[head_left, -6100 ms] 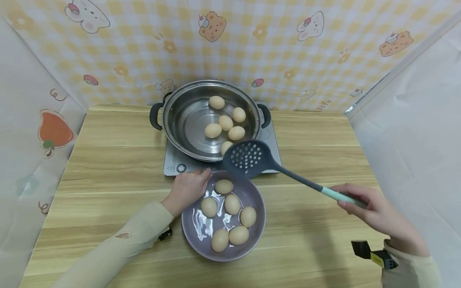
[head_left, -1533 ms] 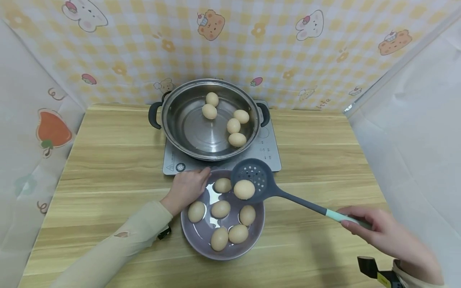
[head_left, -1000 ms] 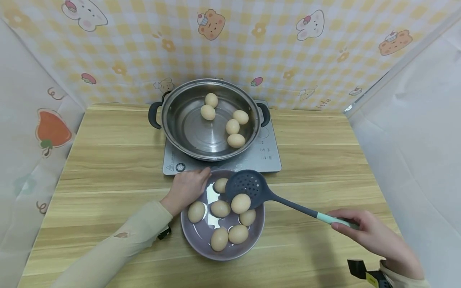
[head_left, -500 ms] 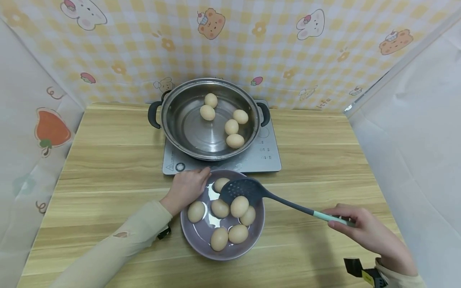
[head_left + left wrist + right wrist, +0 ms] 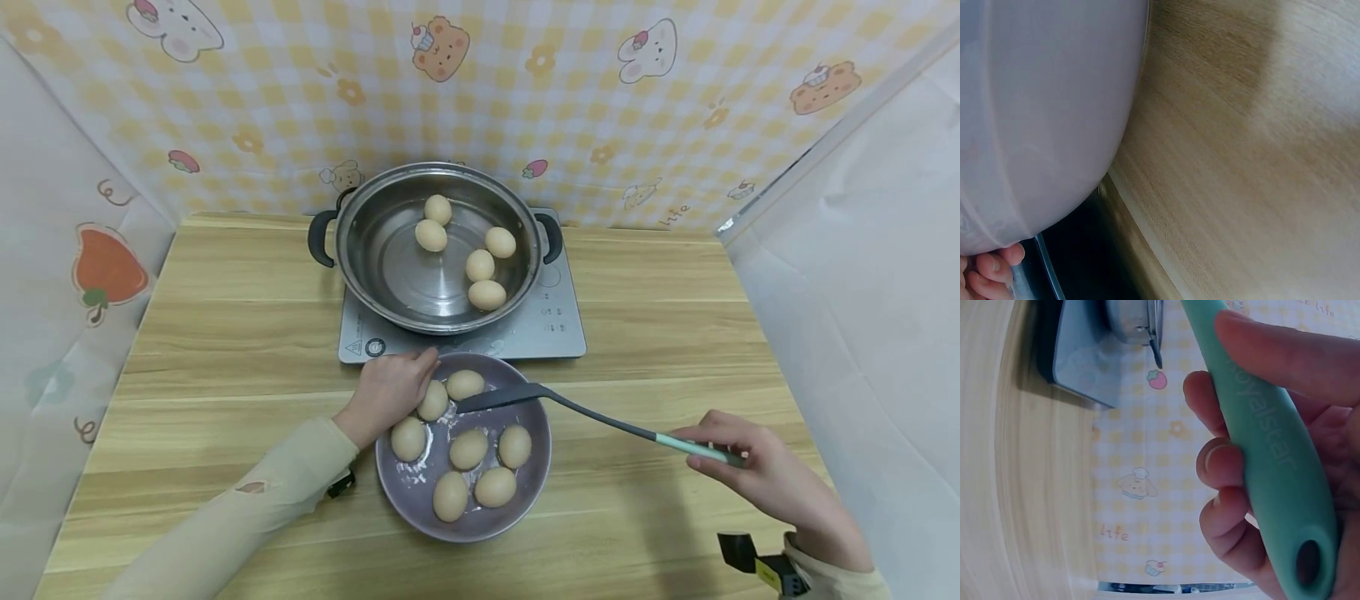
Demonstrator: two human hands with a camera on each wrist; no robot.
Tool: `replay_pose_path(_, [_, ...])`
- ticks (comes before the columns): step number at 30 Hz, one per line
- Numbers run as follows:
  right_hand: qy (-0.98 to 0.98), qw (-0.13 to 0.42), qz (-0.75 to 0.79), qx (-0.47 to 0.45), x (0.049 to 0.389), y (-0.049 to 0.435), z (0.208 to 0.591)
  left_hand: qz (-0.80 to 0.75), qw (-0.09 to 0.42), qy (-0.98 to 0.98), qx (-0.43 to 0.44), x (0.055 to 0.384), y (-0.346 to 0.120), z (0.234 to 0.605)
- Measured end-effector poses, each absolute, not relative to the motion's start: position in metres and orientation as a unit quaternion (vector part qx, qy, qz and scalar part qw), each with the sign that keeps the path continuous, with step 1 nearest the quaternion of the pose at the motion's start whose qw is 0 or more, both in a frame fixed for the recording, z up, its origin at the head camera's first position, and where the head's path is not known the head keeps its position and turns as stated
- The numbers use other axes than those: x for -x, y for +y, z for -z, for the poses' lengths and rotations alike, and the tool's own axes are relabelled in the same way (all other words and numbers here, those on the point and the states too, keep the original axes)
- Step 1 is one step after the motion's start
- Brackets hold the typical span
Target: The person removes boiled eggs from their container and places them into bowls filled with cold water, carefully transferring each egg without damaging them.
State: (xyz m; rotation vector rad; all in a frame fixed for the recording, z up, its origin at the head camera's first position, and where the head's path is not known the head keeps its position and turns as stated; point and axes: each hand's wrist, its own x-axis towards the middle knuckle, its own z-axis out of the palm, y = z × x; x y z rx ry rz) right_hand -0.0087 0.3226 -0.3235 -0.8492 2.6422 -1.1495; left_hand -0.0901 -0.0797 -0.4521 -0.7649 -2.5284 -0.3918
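My left hand [image 5: 390, 396] grips the left rim of a purple bowl [image 5: 408, 496]; in the left wrist view its fingertips [image 5: 994, 272] curl under the bowl's side. Several brown eggs [image 5: 468, 450] lie in the bowl, one beside my left hand. My right hand [image 5: 757, 467] holds a slotted skimmer [image 5: 498, 397] by its mint-green handle [image 5: 1272, 456], thumb along one side and fingers curled round the other. The skimmer's dark head is turned on edge over the bowl, with no egg on it. A steel pot [image 5: 405, 283] behind the bowl holds several eggs [image 5: 487, 295].
The pot stands on a grey induction cooktop [image 5: 558, 333], its black side handles [image 5: 321, 239] sticking out. All of this is on a wooden table [image 5: 240, 367]. A yellow checked cloth [image 5: 480, 108] hangs behind, and white sheets [image 5: 877, 275] close both sides.
Over six seconds one egg left the pot and rode the skimmer to the bowl. In the last half second the skimmer tipped and the egg rolled off. My left hand stayed put.
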Motion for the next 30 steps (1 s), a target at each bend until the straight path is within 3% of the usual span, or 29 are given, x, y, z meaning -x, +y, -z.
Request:
replay_pose_path(19, [0.849,0.131,0.438,0.265,0.031,0.32,0.307,0.135,0.245,-0.92,0.275,0.091,-0.081,0.454])
replay_pose_path(22, [0.861,0.117,0.426,0.253,0.041,0.315,0.299,0.137,0.25,-0.918,0.275,0.091,-0.08,0.454])
replay_pose_path(30, [0.916,0.02,0.341,0.208,0.074,0.291,0.283,0.133,0.239,-0.922,0.274,0.09,-0.08,0.453])
